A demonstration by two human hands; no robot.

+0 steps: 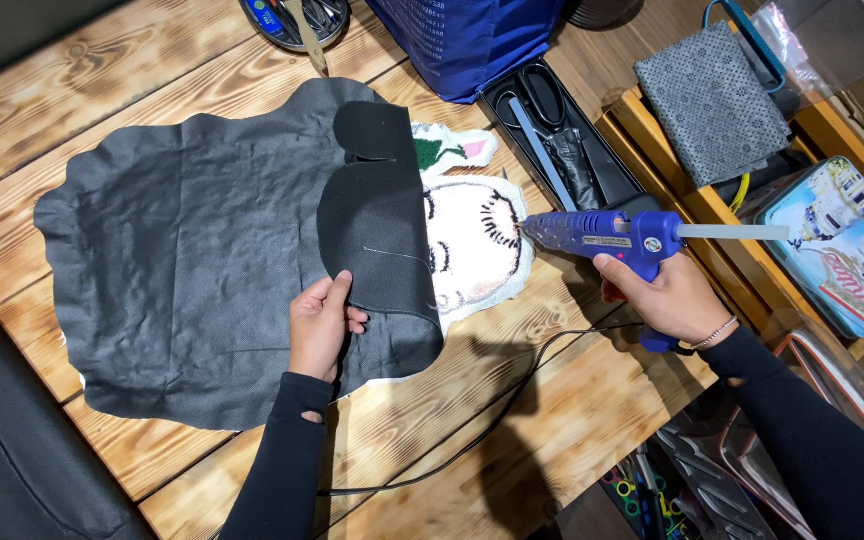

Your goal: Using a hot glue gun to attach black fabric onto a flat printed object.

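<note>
My left hand point(320, 325) pinches the edge of a black backing fabric point(377, 240) and folds it back off a white tufted rug piece point(477, 245) with a stitched face. Underneath lies a large dark grey cloth point(182, 260). My right hand point(667, 295) grips a blue hot glue gun point(607, 237), its nozzle at the right edge of the tufted piece. A clear glue stick sticks out of the gun's back. Its black cord point(492, 415) trails over the wooden table point(552, 420) toward me.
A black tray point(607, 160) with scissors point(540, 105) lies behind the glue gun. A blue bag point(472, 40) stands at the back. To the right are a grey patterned cloth point(712, 100), a printed tin point(842, 240) and wooden box edges. A dish of tools point(297, 20) sits far back.
</note>
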